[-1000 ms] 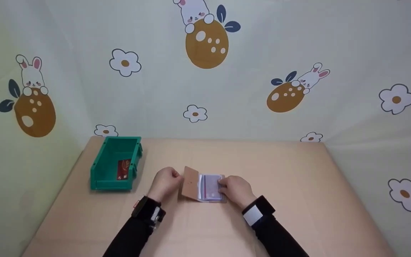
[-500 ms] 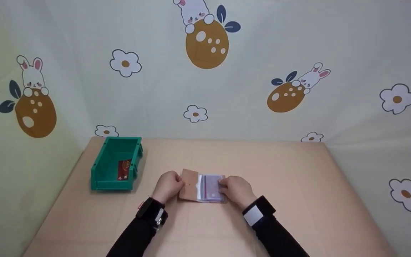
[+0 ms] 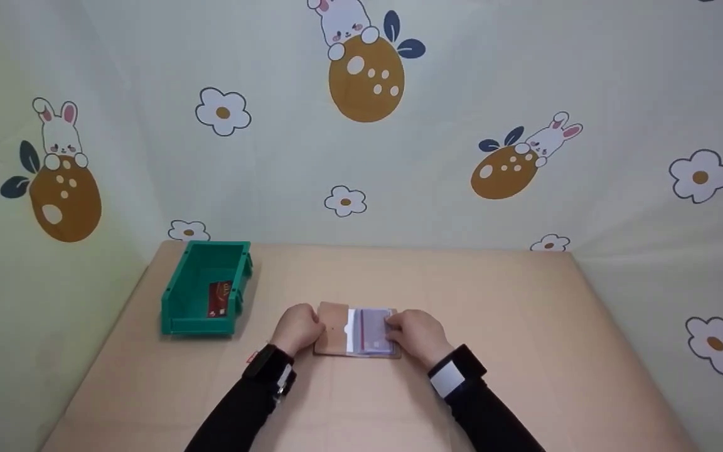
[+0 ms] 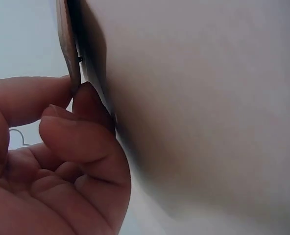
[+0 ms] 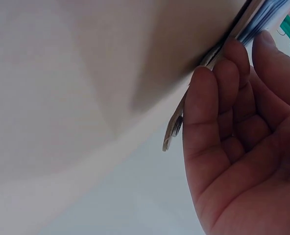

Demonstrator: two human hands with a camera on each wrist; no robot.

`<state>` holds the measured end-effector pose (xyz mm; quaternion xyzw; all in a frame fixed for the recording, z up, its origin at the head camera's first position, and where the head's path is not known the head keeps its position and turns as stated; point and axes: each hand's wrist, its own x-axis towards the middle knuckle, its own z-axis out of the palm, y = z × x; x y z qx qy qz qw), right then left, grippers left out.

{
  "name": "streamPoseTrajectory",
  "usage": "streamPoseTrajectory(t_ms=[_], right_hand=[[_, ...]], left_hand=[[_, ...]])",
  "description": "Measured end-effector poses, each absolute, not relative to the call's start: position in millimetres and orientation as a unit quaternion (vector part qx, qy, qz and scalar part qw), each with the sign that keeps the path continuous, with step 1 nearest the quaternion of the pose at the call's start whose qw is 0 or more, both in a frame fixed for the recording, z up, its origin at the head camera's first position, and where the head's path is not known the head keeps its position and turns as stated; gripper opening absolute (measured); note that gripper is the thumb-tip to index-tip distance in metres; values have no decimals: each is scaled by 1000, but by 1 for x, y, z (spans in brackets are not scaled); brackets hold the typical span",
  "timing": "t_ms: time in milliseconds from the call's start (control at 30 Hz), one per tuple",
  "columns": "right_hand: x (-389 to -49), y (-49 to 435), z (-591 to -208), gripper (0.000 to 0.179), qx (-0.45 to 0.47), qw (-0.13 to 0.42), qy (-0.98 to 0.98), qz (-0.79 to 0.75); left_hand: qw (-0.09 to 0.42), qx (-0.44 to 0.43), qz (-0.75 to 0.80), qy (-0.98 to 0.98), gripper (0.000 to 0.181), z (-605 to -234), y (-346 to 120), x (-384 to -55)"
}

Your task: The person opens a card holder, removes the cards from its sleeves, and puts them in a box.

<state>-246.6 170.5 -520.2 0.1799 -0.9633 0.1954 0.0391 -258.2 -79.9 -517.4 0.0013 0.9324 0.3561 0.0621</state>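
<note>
A tan card holder (image 3: 333, 336) lies spread open near the table's middle, its clear plastic sleeves (image 3: 371, 331) showing on the right half. My left hand (image 3: 297, 328) pinches the left edge of its cover; in the left wrist view the fingertips meet at the cover's edge (image 4: 69, 44), which has a small dark stud. At the opposite side my right hand (image 3: 421, 336) grips the holder, thumb over the sleeves and fingers beneath. A snap tab (image 5: 172, 129) sticks out past those fingers in the right wrist view.
A green plastic bin (image 3: 198, 326) stands at the table's back left, with a dark red card (image 3: 219, 299) inside. Behind the beige table (image 3: 462, 282) hangs a pale curtain (image 3: 437, 157) printed with rabbits and flowers.
The card holder's left cover has come down from a raised tilt to nearly flat, and my left hand moved slightly right and down with it. The right hand stayed in place.
</note>
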Motion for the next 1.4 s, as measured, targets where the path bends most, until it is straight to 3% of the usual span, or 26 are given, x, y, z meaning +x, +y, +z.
streamPoseTrajectory(t_ms=[167,567,833,1400], right_hand=[[-248,170,-518,26,169,31,-965,198],[-258,172,-510,16,160,39,-967,192],[-258,173,-514,15,193,75,-962,176],[-257,166,-516,10,206,87,-962,157]], left_hand=[[69,-4,361,930,28,-518,-79,-258],[65,2,372,926,31,-516,-80,-258],[58,20,380,923,40,-516,-80,-258],[55,1,382,922,32,-517,-80,-256]])
